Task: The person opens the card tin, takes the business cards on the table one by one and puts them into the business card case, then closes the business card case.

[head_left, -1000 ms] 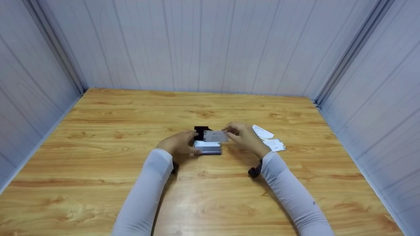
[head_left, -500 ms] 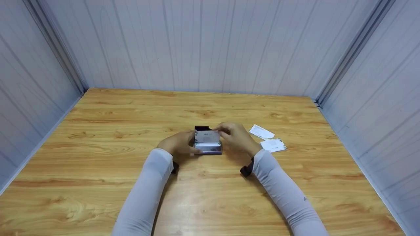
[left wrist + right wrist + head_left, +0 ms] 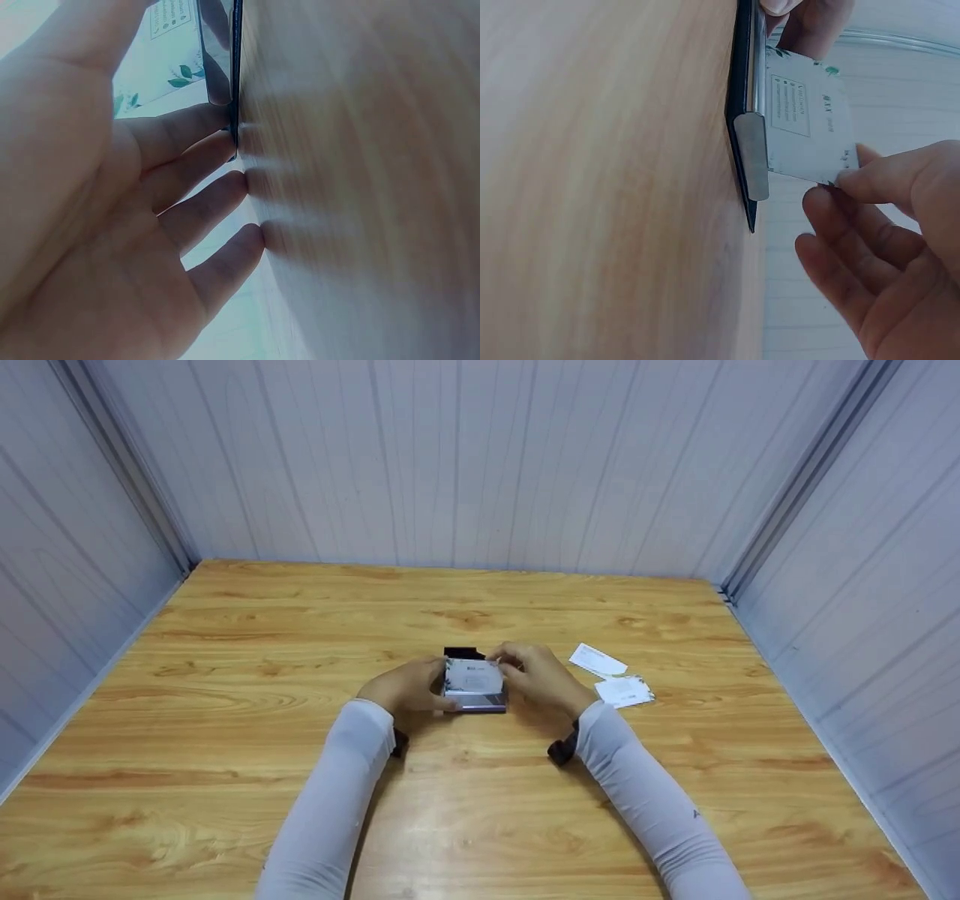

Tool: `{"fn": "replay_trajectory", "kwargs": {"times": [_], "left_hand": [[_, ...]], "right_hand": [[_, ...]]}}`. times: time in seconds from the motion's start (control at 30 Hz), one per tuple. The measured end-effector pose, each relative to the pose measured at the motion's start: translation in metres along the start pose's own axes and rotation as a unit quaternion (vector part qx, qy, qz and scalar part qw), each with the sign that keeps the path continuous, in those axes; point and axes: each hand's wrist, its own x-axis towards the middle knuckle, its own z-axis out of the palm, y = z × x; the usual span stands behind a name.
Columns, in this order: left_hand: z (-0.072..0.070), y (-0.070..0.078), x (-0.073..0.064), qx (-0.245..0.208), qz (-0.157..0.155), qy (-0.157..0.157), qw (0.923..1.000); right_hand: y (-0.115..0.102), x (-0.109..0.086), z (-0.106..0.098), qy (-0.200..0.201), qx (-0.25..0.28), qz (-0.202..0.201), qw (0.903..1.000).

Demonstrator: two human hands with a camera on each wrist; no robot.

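Observation:
A white business card (image 3: 474,676) with a leafy print stands tilted at the case, its right corner pinched between thumb and fingers of my right hand (image 3: 544,679). In the right wrist view, the card (image 3: 810,124) rises from a slim card case (image 3: 751,154) with a silver front and a dark cover. That case (image 3: 484,703) lies mid-table, its black flap (image 3: 461,652) spread out behind. Holding its left end is my left hand (image 3: 401,688), thumb at the near edge. In the left wrist view, several fingertips touch the table beside the case (image 3: 237,82).
Two loose white papers lie right of the right hand: a cut-cornered slip (image 3: 598,660) and another printed card (image 3: 625,691). Pale panel walls (image 3: 457,465) enclose the wooden table (image 3: 465,810) at the back and both sides.
My right hand has brought the card leftward and down to the case, then stayed there while the card tilted slightly. My left hand has kept its place on the case.

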Motion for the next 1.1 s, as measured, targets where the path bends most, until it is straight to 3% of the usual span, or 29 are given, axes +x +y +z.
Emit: {"fn": "replay_trajectory", "kwargs": {"times": [0.23,0.47,0.57,0.8,1.1], "left_hand": [[-0.0002,0.0017,0.0,-0.003,-0.008,-0.012,0.9999],[-0.0011,0.0015,0.0001,0.003,-0.007,-0.014,0.9999],[-0.0012,0.0009,0.0001,0.006,-0.003,-0.012,0.9999],[-0.0014,0.0009,-0.0003,0.003,-0.004,-0.012,0.9999],[-0.0003,0.0007,0.0,0.003,-0.007,-0.01,0.9999]], "right_hand": [[0.0021,0.0003,0.0012,-0.049,-0.035,-0.002,0.9982],[0.0045,-0.001,0.0014,-0.084,-0.084,-0.06,0.9911],[0.0061,-0.0015,0.0011,-0.093,-0.09,-0.067,0.9893],[0.0053,-0.0024,0.0,-0.129,-0.093,-0.07,0.9848],[0.0021,-0.0062,0.0011,-0.141,-0.106,-0.058,0.9827]]}}
